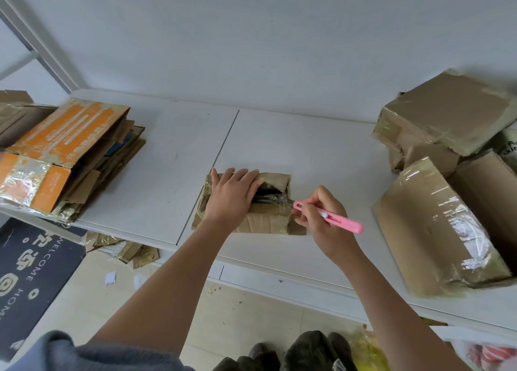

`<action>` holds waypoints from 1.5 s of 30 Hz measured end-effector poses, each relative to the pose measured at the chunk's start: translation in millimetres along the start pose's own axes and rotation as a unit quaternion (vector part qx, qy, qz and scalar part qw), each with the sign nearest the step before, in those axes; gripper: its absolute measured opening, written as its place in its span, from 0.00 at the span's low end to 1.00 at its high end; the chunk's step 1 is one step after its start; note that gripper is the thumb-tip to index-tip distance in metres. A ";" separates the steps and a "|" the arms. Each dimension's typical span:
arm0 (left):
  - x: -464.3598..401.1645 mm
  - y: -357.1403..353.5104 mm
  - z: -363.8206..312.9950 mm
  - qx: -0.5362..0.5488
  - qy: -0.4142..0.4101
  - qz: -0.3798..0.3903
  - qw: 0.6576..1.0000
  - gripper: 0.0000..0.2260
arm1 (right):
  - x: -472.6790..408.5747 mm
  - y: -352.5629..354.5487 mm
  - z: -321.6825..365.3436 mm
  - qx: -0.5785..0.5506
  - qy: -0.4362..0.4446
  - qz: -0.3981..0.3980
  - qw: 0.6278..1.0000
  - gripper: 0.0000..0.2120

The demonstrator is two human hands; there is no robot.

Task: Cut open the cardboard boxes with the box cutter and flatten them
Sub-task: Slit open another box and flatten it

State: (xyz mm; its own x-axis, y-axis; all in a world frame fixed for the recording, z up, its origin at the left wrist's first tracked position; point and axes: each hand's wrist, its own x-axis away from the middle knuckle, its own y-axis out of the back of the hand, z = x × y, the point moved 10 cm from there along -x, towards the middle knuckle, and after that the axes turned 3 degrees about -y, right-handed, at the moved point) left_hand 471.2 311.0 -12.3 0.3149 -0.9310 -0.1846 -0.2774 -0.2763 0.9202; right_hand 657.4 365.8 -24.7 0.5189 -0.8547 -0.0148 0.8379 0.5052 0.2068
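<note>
A small taped cardboard box lies near the front edge of the white table. Its top seam is split, showing a dark gap. My left hand rests flat on the box's left half, fingers straight, holding it down. My right hand grips a pink box cutter like a pen. The cutter's tip sits at the right end of the open seam, against clear tape.
A stack of flattened boxes, orange ones on top, lies at the table's left. Several taped, unopened boxes are piled at the right. Cardboard scraps and a dark welcome mat lie on the floor below.
</note>
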 end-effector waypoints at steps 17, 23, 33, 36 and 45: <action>4.7 -0.2 -2.3 0.015 -0.022 -0.002 1.000 0.16 | 3.8 -5.0 8.3 0.064 0.022 0.038 0.997 0.09; 8.3 1.7 -5.3 0.008 -0.036 -0.016 0.999 0.17 | 12.8 -1.9 13.3 0.072 0.022 0.044 0.996 0.09; 2.6 0.5 -0.6 0.015 -0.013 -0.004 1.000 0.16 | 5.8 12.4 22.1 0.077 0.040 0.026 0.996 0.10; 3.1 0.7 -1.5 0.020 -0.014 -0.005 1.000 0.14 | 1.0 8.1 24.9 0.083 0.055 0.028 0.995 0.09; 3.1 1.5 -1.2 0.030 -0.003 -0.003 1.000 0.12 | 9.2 -8.3 23.9 0.118 0.075 0.113 0.984 0.09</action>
State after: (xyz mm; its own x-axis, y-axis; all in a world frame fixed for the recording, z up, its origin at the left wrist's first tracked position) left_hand 472.9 308.0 -11.0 0.3105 -0.9310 -0.1919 -0.3290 -0.2946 0.8972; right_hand 651.1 350.9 -3.1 0.7214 -0.6875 -0.0835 0.6451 0.6232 0.4420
